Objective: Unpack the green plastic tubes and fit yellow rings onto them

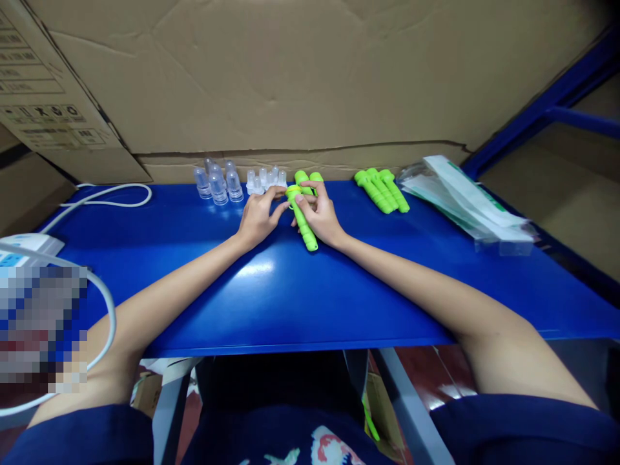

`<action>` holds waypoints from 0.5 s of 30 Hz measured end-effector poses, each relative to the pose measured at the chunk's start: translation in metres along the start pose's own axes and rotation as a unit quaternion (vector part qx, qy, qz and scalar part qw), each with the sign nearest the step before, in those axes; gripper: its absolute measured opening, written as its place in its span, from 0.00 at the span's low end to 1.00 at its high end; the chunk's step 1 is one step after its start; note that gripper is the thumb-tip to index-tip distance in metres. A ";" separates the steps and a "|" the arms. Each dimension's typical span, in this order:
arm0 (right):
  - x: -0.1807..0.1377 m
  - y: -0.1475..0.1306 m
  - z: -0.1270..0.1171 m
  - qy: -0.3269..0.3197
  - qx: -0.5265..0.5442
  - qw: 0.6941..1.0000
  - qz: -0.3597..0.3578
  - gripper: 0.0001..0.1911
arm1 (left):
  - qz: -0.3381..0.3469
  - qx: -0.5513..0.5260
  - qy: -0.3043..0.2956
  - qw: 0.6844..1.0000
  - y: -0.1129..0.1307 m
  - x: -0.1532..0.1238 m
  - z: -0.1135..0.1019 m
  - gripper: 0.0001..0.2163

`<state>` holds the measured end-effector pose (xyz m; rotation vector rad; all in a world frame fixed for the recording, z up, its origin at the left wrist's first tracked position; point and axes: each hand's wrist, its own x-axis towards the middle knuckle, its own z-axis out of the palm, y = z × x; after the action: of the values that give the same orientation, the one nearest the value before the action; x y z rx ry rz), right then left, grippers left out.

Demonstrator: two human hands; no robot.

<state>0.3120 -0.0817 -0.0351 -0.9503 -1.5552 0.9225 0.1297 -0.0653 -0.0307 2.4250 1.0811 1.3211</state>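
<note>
My right hand (320, 218) is closed round a bright green plastic stick (305, 229) that slants across the blue table (290, 284), its lower end pointing toward me. My left hand (258, 216) reaches in from the left, its fingertips pinched at the stick's top end next to small clear caps (265, 179). Two more green sticks (310, 178) lie just behind my hands. A group of three green sticks (382, 189) lies further right.
Several clear plastic vials (217, 182) stand at the back left. Clear plastic bags (465, 200) are stacked at the right. A white cable (109, 194) and a white device (26, 248) sit at the left. Cardboard boxes (300, 77) wall the back.
</note>
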 end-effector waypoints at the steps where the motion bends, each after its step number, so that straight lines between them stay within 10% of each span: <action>1: 0.000 0.000 0.000 0.001 0.000 1.000 -0.002 0.39 | -0.001 -0.003 -0.001 1.000 0.001 0.000 -0.001 0.09; 15: 0.003 0.009 -0.002 -0.008 -0.028 0.999 -0.035 0.35 | 0.023 -0.009 0.044 0.999 -0.005 0.001 0.000 0.03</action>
<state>0.3147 -0.0758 -0.0416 -0.9236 -1.6256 0.8429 0.1275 -0.0607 -0.0322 2.4137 1.0352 1.4595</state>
